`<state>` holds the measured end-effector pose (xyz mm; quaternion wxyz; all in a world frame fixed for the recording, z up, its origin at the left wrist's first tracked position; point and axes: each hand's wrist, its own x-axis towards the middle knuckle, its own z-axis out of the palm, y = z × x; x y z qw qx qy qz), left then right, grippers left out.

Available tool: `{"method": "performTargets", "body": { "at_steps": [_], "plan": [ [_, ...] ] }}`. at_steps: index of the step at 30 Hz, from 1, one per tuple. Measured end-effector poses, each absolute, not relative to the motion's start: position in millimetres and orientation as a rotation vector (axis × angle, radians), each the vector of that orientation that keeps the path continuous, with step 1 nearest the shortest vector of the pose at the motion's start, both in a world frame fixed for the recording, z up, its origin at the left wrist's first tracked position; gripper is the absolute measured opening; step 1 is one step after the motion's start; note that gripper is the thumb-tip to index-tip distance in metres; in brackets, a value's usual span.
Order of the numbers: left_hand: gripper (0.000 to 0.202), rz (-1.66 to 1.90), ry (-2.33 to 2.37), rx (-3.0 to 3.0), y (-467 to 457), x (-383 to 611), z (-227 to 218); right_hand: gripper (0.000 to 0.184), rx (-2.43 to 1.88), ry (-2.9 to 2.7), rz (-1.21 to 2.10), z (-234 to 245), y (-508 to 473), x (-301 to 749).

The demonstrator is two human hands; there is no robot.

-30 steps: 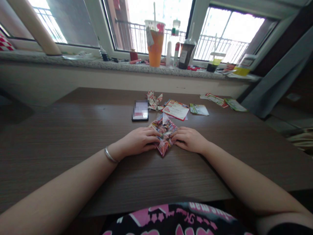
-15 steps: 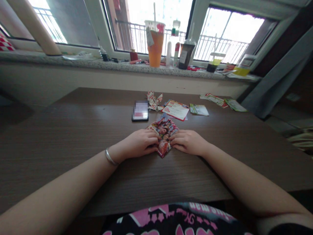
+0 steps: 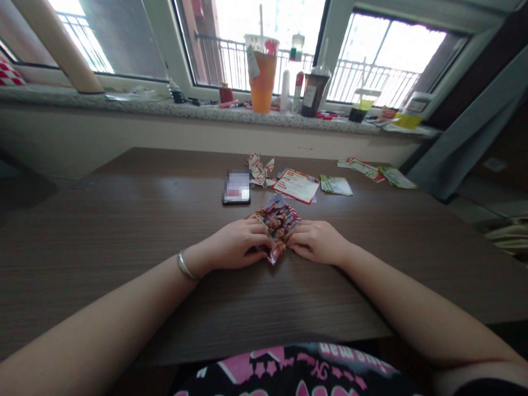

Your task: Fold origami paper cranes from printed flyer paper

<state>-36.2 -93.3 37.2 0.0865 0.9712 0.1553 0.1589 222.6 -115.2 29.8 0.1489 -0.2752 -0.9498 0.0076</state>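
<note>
A colourful printed sheet of paper (image 3: 275,220), turned cornerwise with creases across it, lies on the table between my hands. My left hand (image 3: 239,242), a silver bangle on its wrist, grips the left side with fingers curled at the near corner. On the right edge, the fingers of my right hand (image 3: 315,241) pinch the paper. Parts of the sheet are hidden under the fingers. Beyond it are a phone (image 3: 236,187) with a lit, blurred screen, folded paper pieces (image 3: 260,169) with red stripes, and a stack of printed sheets (image 3: 297,186).
Smaller printed cards (image 3: 336,185) and paper strips (image 3: 365,169) lie toward the table's back right. On the granite windowsill (image 3: 198,111) stand a tall orange drink cup (image 3: 262,77), a dark drink cup (image 3: 315,93) and several small bottles and markers.
The paper's near part has buckled and its creases look sharper. My left fingers have shifted slightly right over it; my right hand has hardly moved.
</note>
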Motion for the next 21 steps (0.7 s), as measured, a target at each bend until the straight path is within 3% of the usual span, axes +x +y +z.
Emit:
{"method": "performTargets", "body": {
  "at_steps": [8,21],
  "plan": [
    [0.033,0.374,0.532,2.948,-96.4,-35.9,41.5,0.015,-0.987,-2.619,0.104,29.8,-119.2,216.3],
    [0.021,0.393,0.744,3.061,-110.1,-21.5,42.8,0.007,-1.146,-2.52,0.132,27.2,-119.1,212.8]
  ]
}}
